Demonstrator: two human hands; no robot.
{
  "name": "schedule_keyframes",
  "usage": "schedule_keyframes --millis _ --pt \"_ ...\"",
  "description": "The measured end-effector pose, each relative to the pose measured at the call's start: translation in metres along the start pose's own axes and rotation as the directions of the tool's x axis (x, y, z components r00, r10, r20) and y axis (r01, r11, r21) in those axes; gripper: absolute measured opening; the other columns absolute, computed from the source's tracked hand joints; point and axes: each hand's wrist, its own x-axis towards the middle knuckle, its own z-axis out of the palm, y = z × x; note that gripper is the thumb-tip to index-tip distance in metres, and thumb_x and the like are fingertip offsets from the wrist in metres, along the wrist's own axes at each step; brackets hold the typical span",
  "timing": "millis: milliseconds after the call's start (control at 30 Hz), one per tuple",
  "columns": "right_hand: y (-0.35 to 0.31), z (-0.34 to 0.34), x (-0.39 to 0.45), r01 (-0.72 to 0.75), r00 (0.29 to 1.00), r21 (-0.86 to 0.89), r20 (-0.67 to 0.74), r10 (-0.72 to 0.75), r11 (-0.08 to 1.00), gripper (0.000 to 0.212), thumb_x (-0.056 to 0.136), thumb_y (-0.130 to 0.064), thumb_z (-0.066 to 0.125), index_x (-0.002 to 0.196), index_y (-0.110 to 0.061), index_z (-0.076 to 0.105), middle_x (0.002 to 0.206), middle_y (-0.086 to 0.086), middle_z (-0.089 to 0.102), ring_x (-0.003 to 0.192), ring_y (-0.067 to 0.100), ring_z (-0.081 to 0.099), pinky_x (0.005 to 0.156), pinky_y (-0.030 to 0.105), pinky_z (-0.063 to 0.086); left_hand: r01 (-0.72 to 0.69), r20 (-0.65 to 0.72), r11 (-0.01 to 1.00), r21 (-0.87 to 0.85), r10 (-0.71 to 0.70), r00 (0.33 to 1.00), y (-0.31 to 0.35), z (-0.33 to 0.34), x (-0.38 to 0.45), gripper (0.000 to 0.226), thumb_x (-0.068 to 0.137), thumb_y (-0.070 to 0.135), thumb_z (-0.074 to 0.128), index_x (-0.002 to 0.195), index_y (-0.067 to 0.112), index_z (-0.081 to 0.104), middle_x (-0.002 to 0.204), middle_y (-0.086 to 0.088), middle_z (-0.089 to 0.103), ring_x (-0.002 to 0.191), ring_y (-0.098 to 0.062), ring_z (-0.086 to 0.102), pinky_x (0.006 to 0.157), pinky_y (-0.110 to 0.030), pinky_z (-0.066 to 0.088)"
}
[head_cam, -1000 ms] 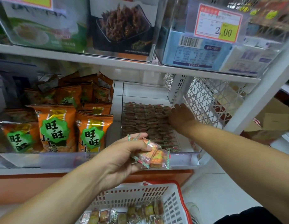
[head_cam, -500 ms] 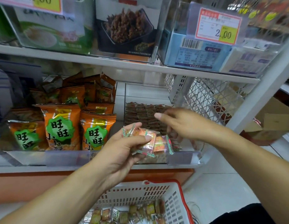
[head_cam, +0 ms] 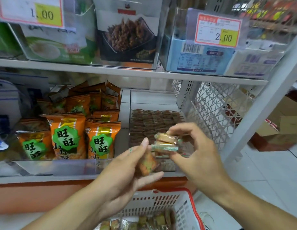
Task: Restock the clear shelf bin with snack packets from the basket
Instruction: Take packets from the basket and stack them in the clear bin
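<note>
Crinkled clear film wraps the small square snack packets [head_cam: 165, 142]: right hand [head_cam: 196, 156] pinches a short stack before the clear shelf bin [head_cam: 154, 100]; left hand [head_cam: 123, 176] fingers curl around one packet [head_cam: 147, 163]. Below, white slotted basket [head_cam: 182, 211], red rim. Glossy orange bags [head_cam: 66, 135] beside the bin. White shelf [head_cam: 128, 73], tiled floor [head_cam: 269, 176].

The price tag [head_cam: 218, 30] on the upper right clear bin reads "2.00". Another price tag [head_cam: 30, 12] at upper left shows ".00", its first digit unclear. The orange snack bags [head_cam: 66, 135] on the lower shelf carry "旺旺" in black on green. Other print is too blurred to read.
</note>
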Motion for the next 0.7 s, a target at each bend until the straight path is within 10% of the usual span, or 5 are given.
schedule_keyframes --millis 300,467,700 --pt "-0.001 0.003 -0.009 0.269 0.948 0.001 0.179 -0.265 0.963 0.056 0.077 0.01 0.065 0.124 -0.019 0.065 0.133 -0.012 0.059 0.135 0.017 0.051 0.111 0.025 0.038 -0.017 0.172 0.978 -0.208 0.054 0.984 0.01 -0.003 -0.004 0.04 0.073 0.0 0.073 0.113 0.003 0.076 0.125 -0.02 0.071 0.113 -0.028 0.071 0.075 -0.035 0.064" --pt "-0.005 0.009 -0.008 -0.095 0.995 0.47 0.078 0.066 0.878 0.024 0.086 -0.011 0.072 0.106 -0.026 0.071 0.111 0.001 0.073 0.109 0.018 0.069 0.092 0.029 0.055 -0.07 0.169 0.982 -0.174 0.099 0.981 0.011 -0.004 -0.002 0.035 0.071 -0.01 0.069 0.102 0.002 0.078 0.116 -0.026 0.073 0.101 -0.032 0.075 0.074 -0.036 0.064" --pt "-0.004 0.004 -0.006 -0.499 0.866 0.561 0.312 0.39 0.661 0.057 0.064 -0.018 0.088 0.117 -0.025 0.069 0.117 0.002 0.073 0.107 0.019 0.071 0.082 0.026 0.058 -0.077 0.141 0.988 -0.137 0.096 0.985 0.006 -0.008 0.002 0.039 0.064 -0.008 0.079 0.099 0.008 0.079 0.113 -0.027 0.073 0.095 -0.033 0.077 0.069 -0.035 0.063"
